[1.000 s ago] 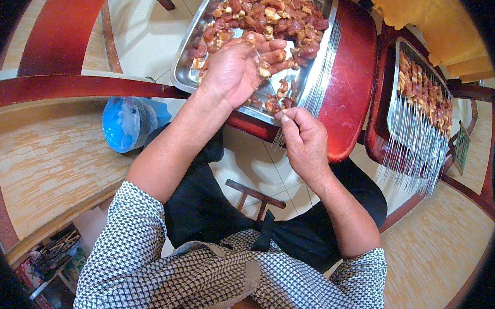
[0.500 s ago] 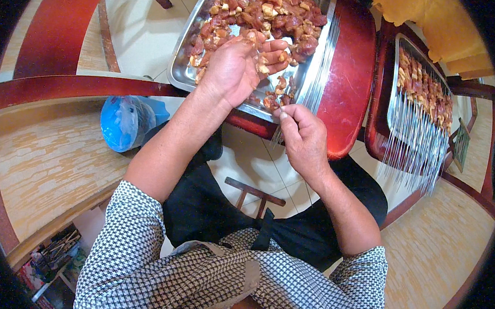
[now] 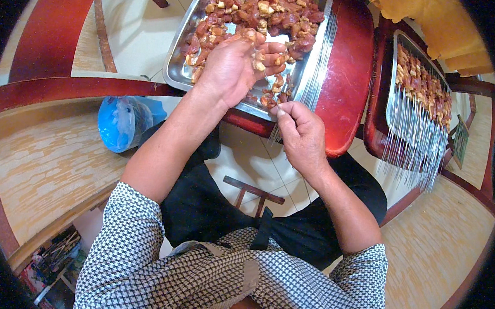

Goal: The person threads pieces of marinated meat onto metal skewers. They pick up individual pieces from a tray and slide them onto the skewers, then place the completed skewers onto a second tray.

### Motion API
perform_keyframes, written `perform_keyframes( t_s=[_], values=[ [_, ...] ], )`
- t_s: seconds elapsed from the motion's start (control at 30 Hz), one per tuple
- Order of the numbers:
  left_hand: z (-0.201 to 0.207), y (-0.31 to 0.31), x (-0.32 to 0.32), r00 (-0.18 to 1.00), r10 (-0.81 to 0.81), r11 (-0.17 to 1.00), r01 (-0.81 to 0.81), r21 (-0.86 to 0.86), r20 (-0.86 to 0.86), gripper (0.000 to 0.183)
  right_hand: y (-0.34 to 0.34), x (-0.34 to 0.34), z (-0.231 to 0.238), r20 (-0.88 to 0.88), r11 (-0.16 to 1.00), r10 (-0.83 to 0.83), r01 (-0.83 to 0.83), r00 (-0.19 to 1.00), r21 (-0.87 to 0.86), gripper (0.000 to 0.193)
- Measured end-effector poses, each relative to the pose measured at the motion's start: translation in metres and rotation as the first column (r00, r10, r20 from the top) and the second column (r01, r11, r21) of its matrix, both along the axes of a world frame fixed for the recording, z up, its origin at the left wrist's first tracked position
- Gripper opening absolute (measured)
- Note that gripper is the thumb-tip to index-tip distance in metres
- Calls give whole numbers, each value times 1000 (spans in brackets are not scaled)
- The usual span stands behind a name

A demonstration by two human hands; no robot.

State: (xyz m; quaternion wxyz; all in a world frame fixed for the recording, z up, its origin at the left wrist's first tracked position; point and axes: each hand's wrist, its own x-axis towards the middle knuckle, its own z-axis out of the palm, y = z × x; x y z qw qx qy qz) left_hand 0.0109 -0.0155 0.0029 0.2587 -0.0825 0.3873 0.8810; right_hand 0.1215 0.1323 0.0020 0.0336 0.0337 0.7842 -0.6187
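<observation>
My left hand (image 3: pixel 229 69) is palm up over a metal tray (image 3: pixel 172 75), its fingers half curled around small pieces of meat (image 3: pixel 259 61). Just to its right, my right hand (image 3: pixel 303 134) pinches a thin metal skewer between thumb and forefinger at the tray's near edge. The skewer is mostly hidden, and meat bits (image 3: pixel 278 84) lie around its visible end; I cannot tell which are threaded on it. A heap of raw, marinated meat chunks (image 3: pixel 280 13) fills the tray's far part. Bare metal skewers (image 3: pixel 319 60) lie bundled along the tray's right side.
The tray rests on a red wooden stool (image 3: pixel 349 76). On the right, another tray (image 3: pixel 391 109) holds several loaded meat skewers (image 3: pixel 424 85), handles overhanging its near edge. A blue plastic container (image 3: pixel 114 126) stands at left by a patterned bench (image 3: pixel 51 161). Yellow cloth (image 3: pixel 439 30) hangs at upper right.
The view has shifted slightly. My right hand has moved a little left, closer to my left fingers. Both hands keep their hold.
</observation>
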Motion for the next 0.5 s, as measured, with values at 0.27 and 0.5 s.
perform_keyframes(
  t_s=[0.27,0.5],
  values=[
    [1,-1,0,999,34,999,-34,-22,18,25,1,-2,2,0,1000,10,-10,1000,3,14],
    [-1,-2,-1,999,45,998,-45,-36,18,25,1,-2,2,-4,1000,6,-6,1000,2,13]
  ],
)
